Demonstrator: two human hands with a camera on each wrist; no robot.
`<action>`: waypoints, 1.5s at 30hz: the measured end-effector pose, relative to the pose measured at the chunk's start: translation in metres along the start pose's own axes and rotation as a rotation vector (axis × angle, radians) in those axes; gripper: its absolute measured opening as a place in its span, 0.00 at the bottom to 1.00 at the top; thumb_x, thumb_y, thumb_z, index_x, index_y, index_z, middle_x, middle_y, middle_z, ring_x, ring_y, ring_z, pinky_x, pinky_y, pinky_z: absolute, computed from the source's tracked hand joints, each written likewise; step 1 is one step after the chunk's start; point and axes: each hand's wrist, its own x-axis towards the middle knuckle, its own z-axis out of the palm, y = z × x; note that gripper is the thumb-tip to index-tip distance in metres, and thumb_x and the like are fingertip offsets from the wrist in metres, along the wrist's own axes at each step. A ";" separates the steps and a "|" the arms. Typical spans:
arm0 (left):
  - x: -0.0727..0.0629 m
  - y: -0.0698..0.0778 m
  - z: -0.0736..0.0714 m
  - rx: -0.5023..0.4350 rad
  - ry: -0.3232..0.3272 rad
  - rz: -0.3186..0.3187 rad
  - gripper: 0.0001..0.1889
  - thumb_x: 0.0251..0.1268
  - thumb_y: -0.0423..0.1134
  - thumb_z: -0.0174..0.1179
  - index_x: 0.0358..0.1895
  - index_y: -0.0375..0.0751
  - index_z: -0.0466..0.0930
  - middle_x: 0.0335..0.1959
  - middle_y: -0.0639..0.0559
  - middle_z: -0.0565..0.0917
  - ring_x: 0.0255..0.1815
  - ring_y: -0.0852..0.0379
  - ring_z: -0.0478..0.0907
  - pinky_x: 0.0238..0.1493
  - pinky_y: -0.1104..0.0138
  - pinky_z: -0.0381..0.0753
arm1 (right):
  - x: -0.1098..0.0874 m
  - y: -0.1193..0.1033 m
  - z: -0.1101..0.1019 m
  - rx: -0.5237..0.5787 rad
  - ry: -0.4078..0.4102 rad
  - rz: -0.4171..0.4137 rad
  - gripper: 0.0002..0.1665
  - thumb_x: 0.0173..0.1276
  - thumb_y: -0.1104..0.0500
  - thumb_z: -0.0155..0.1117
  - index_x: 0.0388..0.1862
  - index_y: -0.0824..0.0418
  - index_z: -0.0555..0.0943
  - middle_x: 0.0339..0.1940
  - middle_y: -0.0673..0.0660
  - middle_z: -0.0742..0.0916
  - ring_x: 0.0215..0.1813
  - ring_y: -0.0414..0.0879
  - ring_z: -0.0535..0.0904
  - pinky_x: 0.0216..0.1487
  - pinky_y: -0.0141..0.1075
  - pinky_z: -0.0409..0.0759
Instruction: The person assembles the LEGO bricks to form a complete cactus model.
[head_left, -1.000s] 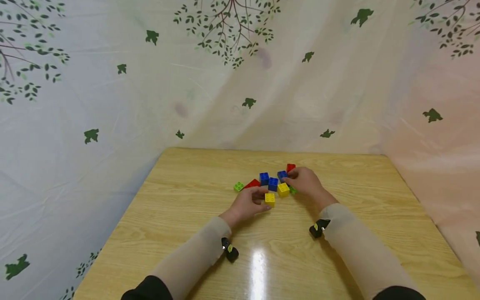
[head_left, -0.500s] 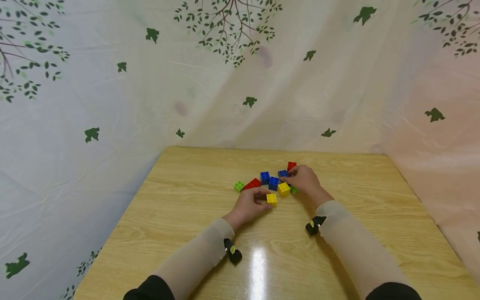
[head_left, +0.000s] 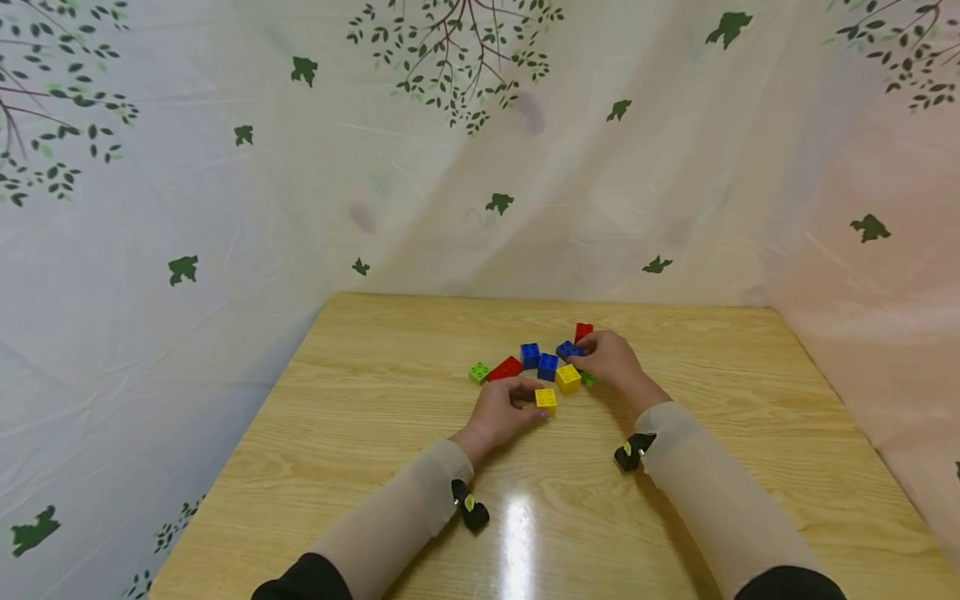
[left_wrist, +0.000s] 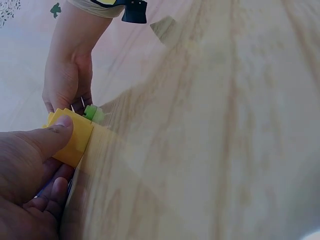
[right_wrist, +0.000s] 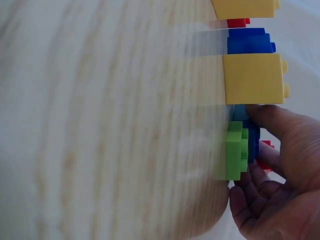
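Note:
My left hand (head_left: 501,410) pinches a yellow toy brick (head_left: 546,400) at the near side of a loose cluster; in the left wrist view the thumb lies along that yellow brick (left_wrist: 76,140). At the cluster's right side my right hand (head_left: 611,360) grips a blue brick (head_left: 567,348) between thumb and fingers, partly hidden by them. A green brick (right_wrist: 235,151) stands just in front of the blue one in the right wrist view. Between the hands are a second yellow brick (head_left: 567,379) and two more blue bricks, one nearer (head_left: 547,367) and one farther (head_left: 530,356).
Beyond the right hand stands a red brick (head_left: 583,331). Past the left fingers lie another red brick (head_left: 505,367) and a green brick (head_left: 478,372). The wooden table (head_left: 390,350) ends at a hanging printed cloth (head_left: 435,233) on the back and sides.
My left hand has slid a little to the right with the yellow brick. The blue brick at my right hand has turned slightly, while the other bricks stay put.

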 end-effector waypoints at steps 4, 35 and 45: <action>0.000 0.001 0.000 0.005 0.010 -0.006 0.19 0.59 0.42 0.79 0.54 0.51 0.89 0.46 0.62 0.89 0.44 0.64 0.85 0.44 0.70 0.85 | 0.001 0.001 0.001 -0.008 0.008 -0.007 0.27 0.70 0.49 0.75 0.59 0.66 0.85 0.54 0.64 0.87 0.53 0.58 0.82 0.61 0.52 0.83; -0.012 0.003 -0.007 0.022 -0.061 0.007 0.15 0.57 0.41 0.81 0.47 0.53 0.89 0.41 0.64 0.88 0.40 0.63 0.84 0.45 0.69 0.85 | -0.030 -0.006 -0.017 0.067 0.134 -0.114 0.28 0.73 0.51 0.73 0.68 0.60 0.81 0.57 0.62 0.83 0.56 0.60 0.78 0.54 0.52 0.84; -0.019 -0.001 -0.014 0.025 -0.109 -0.008 0.15 0.58 0.41 0.81 0.48 0.54 0.90 0.41 0.64 0.88 0.40 0.62 0.84 0.46 0.68 0.86 | -0.063 -0.022 -0.018 0.054 0.094 -0.273 0.22 0.72 0.54 0.74 0.62 0.57 0.85 0.53 0.56 0.83 0.53 0.56 0.78 0.49 0.49 0.84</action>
